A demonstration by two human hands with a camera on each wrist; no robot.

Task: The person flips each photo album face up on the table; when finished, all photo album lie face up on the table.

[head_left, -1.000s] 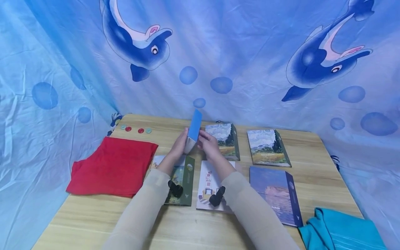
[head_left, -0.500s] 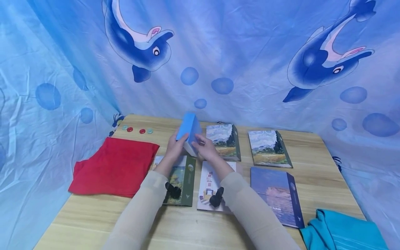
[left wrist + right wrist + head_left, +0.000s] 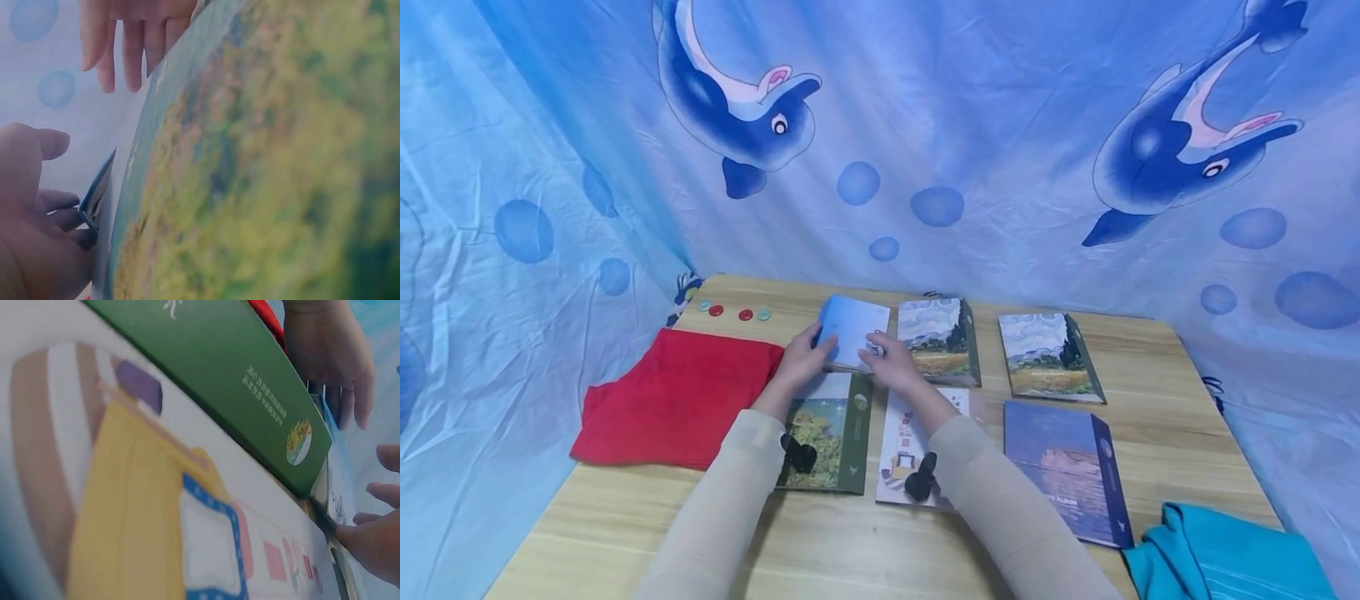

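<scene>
A blue-and-white photo album [image 3: 856, 321] lies cover up in the back row, left of an album with a landscape painting [image 3: 928, 333]. My left hand [image 3: 802, 357] is at its left edge, the thumb over the cover in the head view. In the left wrist view that thumb stands raised off the album, and the fingertips [image 3: 62, 219] are right at its edge. At the front right corner is my right hand [image 3: 893, 363], fingers loosely spread in the right wrist view. Under my forearms lie a green-spined album [image 3: 823, 437] and a white album with a cartoon house [image 3: 904, 446].
A second landscape album [image 3: 1048, 358] and a purple seascape album [image 3: 1063, 467] lie to the right. Folded red cloth [image 3: 685, 400] is at left, teal cloth [image 3: 1232, 554] at front right. Several red and green discs [image 3: 746, 315] sit at the back left, before a dolphin-print curtain [image 3: 1000, 108].
The blue album was tilted up between both hands, its blue side upward. It has come down flat on the table, cover up, and my left hand has moved left and loosened.
</scene>
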